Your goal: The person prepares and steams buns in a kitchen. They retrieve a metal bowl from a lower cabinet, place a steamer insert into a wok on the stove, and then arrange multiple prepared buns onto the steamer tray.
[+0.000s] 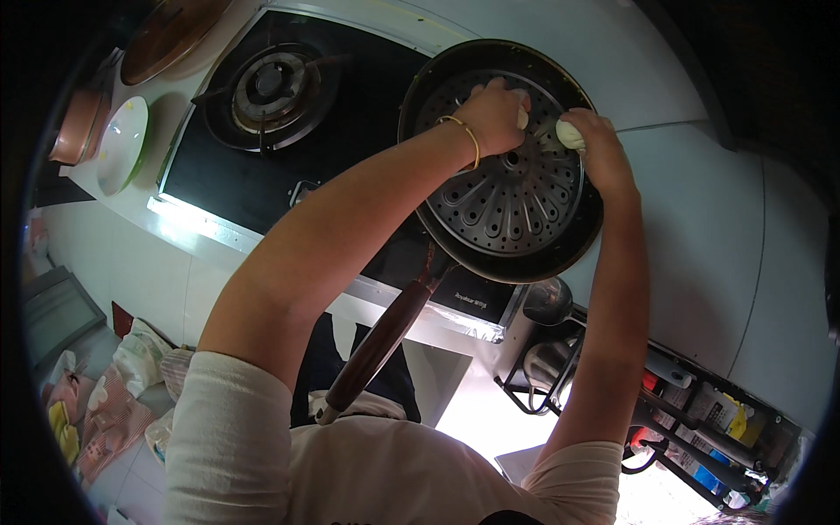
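A perforated metal steamer rack (515, 203) lies inside a dark pan (499, 270), whose long brown handle (380, 348) points towards my body. Over the rack's upper part is my left hand (493, 118), with a gold-coloured bracelet on the wrist. Its fingers are curled round a pale, dough-like piece (523, 119), mostly hidden by the hand. At the pan's right rim, my right hand (598, 147) grips a pale, round piece of dough (569, 135) between thumb and fingers. Some wet-looking shine shows on the rack between the hands.
Left of the pan is a gas burner (269, 82) on the black cooktop (230, 177). A green-and-white bowl (123, 146), a copper-coloured pot (82, 128) and a brown round lid or tray (167, 42) stand further left. Near my right forearm are a ladle (548, 300) and a black utensil rack (682, 472).
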The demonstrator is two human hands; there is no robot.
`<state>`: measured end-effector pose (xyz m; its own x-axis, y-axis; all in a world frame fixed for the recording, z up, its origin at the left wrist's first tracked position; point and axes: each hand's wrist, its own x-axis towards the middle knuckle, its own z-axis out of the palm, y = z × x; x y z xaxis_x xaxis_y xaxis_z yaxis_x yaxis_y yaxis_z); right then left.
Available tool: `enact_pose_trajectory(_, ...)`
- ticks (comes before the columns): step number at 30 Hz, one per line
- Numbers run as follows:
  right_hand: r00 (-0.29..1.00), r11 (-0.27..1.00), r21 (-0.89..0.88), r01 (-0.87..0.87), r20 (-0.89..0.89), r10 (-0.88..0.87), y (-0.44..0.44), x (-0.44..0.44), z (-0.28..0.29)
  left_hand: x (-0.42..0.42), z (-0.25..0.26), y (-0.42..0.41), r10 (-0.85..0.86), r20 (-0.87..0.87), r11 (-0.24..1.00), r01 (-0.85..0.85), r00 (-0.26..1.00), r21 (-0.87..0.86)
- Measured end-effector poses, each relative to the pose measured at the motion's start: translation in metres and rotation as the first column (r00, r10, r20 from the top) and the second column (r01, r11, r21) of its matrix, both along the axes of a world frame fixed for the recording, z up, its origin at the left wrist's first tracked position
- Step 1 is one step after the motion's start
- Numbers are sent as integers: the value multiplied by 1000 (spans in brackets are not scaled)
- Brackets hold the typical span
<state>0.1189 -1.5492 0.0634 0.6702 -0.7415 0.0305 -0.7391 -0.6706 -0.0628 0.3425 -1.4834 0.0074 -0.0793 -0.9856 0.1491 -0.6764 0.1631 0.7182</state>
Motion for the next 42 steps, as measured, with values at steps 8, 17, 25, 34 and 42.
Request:
enact_pose_trajectory(8,989,999,-14,-38,-143,35,8,-2,3,-3,-12,-7,12,9,1000,-12,1000,-16)
enact_pose_trajectory(17,989,993,55,103,98,-108,7,4,-8,-3,-10,-4,28,-7,1000,-28,1000,-7)
enact_pose_trajectory(25,998,997,40,58,30,-59,4,-5,-7,-1,-11,-5,21,-3,999,-21,1000,-38)
enact_pose_trajectory(34,902,970,77,232,357,-244,15,4,24,-4,0,2,61,-30,997,-60,998,57)
enact_pose_trajectory(42,881,826,563,21,381,-282,37,54,35,5,6,-7,232,-477,968,-153,848,200)
